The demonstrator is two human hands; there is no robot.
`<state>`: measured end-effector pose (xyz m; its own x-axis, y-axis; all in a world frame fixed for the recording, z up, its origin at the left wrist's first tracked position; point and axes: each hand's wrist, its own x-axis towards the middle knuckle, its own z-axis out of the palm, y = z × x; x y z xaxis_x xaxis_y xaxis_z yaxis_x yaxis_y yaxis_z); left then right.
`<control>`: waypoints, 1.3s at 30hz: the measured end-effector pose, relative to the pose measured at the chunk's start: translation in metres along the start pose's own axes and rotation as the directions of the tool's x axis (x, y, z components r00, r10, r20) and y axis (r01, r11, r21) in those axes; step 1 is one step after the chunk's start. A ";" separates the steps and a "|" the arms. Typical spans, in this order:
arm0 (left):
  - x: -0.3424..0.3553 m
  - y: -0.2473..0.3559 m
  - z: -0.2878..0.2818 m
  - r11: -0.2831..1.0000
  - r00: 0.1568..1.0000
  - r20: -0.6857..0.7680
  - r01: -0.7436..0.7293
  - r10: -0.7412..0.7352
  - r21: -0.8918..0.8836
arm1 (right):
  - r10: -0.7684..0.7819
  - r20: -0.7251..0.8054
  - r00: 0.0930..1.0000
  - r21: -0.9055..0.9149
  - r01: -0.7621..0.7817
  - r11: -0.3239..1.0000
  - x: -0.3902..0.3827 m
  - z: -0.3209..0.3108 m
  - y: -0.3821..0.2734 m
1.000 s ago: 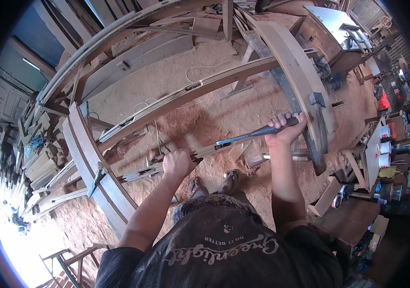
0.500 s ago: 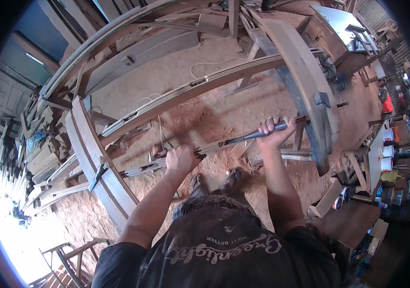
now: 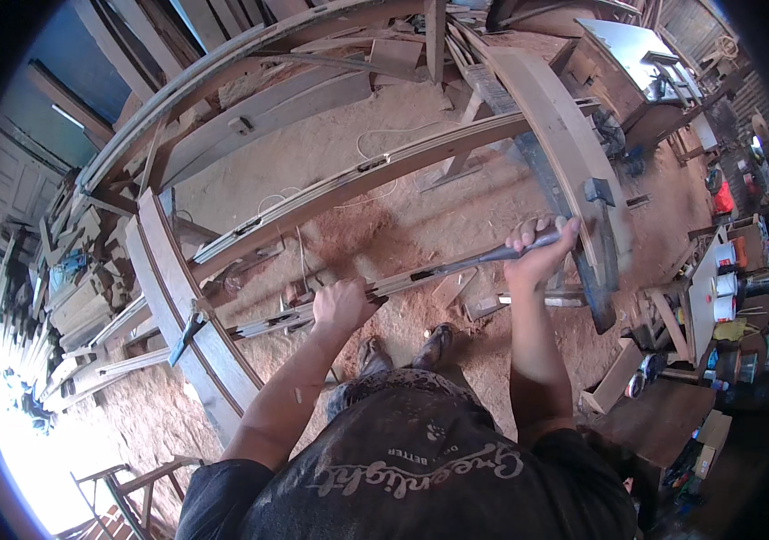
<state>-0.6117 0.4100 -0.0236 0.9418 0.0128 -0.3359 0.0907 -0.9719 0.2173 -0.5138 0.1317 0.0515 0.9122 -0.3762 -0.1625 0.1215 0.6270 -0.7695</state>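
My right hand [image 3: 542, 247] is closed around the grey handle of a long chisel [image 3: 484, 257]. The chisel lies nearly along a narrow wooden rail [image 3: 263, 326], its dark blade end on the rail near a dark slot. My left hand [image 3: 345, 306] is closed around the same rail, left of the blade tip. Its fingertips are hidden under the wood. The rail spans between two wide wooden boards, a left one [image 3: 231, 360] and a right one [image 3: 574, 135].
A hammer [image 3: 598, 191] rests on the right board, and a blue-handled tool [image 3: 188, 337] on the left one. Beyond my hands runs a second grooved beam [image 3: 330, 193]. Offcuts [image 3: 87, 270] are piled at left. Shelves with cans [image 3: 727, 297] stand at right; sawdust covers the floor.
My right hand has moved right and slightly up along the rail, drawing the chisel with it. My left hand keeps its hold on the rail. The view has shifted a little.
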 end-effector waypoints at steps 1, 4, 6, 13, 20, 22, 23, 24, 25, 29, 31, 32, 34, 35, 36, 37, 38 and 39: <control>-0.002 0.000 0.000 1.000 1.000 0.001 0.006 -0.006 -0.007 | -0.048 0.096 0.994 -0.044 0.053 0.998 -0.015 0.005 0.009; -0.002 -0.005 0.007 1.000 1.000 -0.025 -0.017 0.017 -0.012 | -0.389 0.576 0.719 -0.235 0.602 0.763 -0.049 0.009 0.058; 0.000 -0.005 0.006 1.000 1.000 -0.008 -0.005 0.005 -0.014 | -0.499 0.737 0.457 -0.113 0.810 0.575 -0.073 0.016 0.095; -0.005 -0.007 0.001 0.999 1.000 0.000 -0.004 0.004 -0.045 | -0.088 0.339 0.937 -0.081 0.122 0.989 -0.020 -0.037 0.084; 0.007 -0.005 0.005 1.000 0.999 0.028 0.025 -0.025 -0.013 | 0.098 0.107 0.989 0.000 -0.099 0.995 -0.005 -0.019 0.065; -0.002 -0.006 0.001 1.000 1.000 -0.006 0.005 -0.005 -0.008 | 0.132 0.027 0.991 0.024 -0.133 0.991 -0.005 -0.019 0.070; -0.007 -0.007 0.006 1.000 1.000 -0.005 0.000 -0.001 -0.014 | 0.138 0.057 0.989 0.038 -0.140 0.989 -0.004 -0.020 0.069; -0.001 -0.008 0.009 1.000 0.999 -0.052 -0.007 0.005 -0.027 | 0.145 0.088 0.986 0.050 -0.149 0.988 -0.002 -0.021 0.066; 0.001 -0.010 0.014 1.000 0.999 -0.043 -0.007 0.006 -0.012 | 0.165 0.110 0.980 0.067 -0.173 0.983 -0.007 -0.018 0.066; 0.003 -0.004 -0.002 1.000 0.999 -0.029 -0.021 0.021 -0.017 | 0.029 0.124 0.992 -0.088 -0.018 0.996 -0.011 0.003 0.083; -0.007 -0.003 -0.004 1.000 1.000 0.024 -0.018 0.019 -0.020 | 0.172 0.062 0.983 0.103 -0.178 0.979 -0.003 -0.013 0.062; -0.004 -0.007 0.004 1.000 1.000 0.009 -0.024 0.024 -0.005 | 0.169 0.054 0.984 0.085 -0.173 0.981 -0.004 -0.010 0.061; -0.009 -0.008 0.014 0.999 0.999 0.005 -0.034 0.034 0.005 | 0.130 0.052 0.990 0.033 -0.132 0.991 -0.017 -0.011 0.062; -0.010 -0.006 0.006 1.000 1.000 -0.007 -0.030 0.030 0.001 | 0.090 0.083 0.992 0.007 -0.091 0.996 -0.026 -0.005 0.067; -0.007 -0.004 0.001 1.000 0.999 -0.019 -0.026 0.026 -0.003 | 0.051 0.115 0.992 -0.019 -0.049 0.999 -0.028 -0.001 0.069; -0.013 -0.003 0.008 1.000 1.000 0.000 -0.022 0.022 -0.013 | 0.085 0.039 0.996 -0.013 -0.085 0.996 -0.027 -0.012 0.068; -0.008 -0.003 0.005 1.000 1.000 -0.009 -0.021 0.021 -0.014 | 0.105 -0.018 0.994 0.013 -0.105 0.994 -0.010 -0.012 0.064; -0.004 -0.003 0.003 1.000 1.000 -0.018 -0.021 0.021 -0.015 | 0.125 -0.074 0.989 0.039 -0.122 0.992 0.004 -0.012 0.063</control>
<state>-0.6171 0.4120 -0.0258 0.9492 -0.0035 -0.3148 0.0753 -0.9684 0.2377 -0.5074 0.1613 -0.0052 0.8886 -0.3445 -0.3028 0.0244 0.6947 -0.7188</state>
